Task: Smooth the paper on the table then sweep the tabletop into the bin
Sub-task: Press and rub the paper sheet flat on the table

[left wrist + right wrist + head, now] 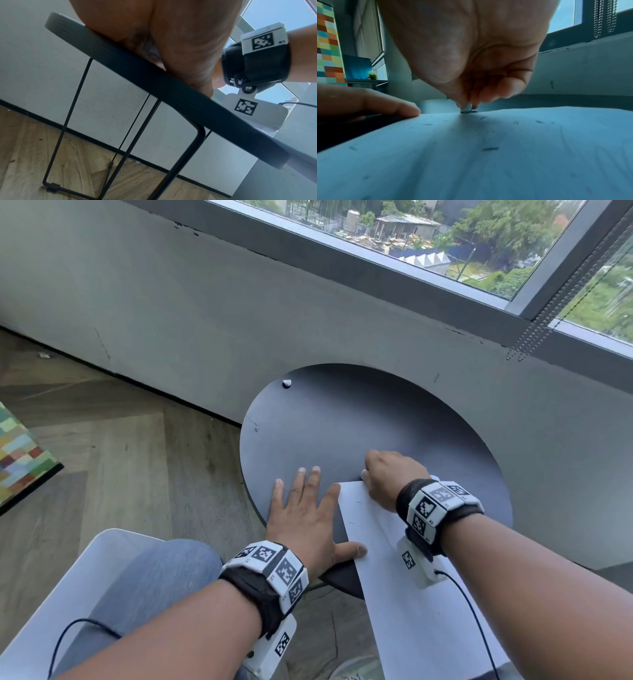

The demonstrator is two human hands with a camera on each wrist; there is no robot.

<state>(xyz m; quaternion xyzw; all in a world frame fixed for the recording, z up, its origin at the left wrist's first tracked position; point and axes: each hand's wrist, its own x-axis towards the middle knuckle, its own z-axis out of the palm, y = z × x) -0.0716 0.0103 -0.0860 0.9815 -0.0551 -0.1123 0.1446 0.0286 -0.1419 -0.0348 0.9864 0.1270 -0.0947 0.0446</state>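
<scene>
1. Right hand [387, 474] pinches a small white object [467, 107] at the far edge of the white paper sheet [404, 570].
2. Left hand [305, 518] lies flat, fingers spread, thumb on the sheet's left edge.
3. Sheet overhangs the round black table [359, 419]; a small white paper ball [286, 383] sits near the far rim.

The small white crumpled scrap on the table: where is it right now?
In the head view the white scrap sits alone near the far left rim of the round black table, close to the grey wall, well beyond the left hand and the paper.
</scene>
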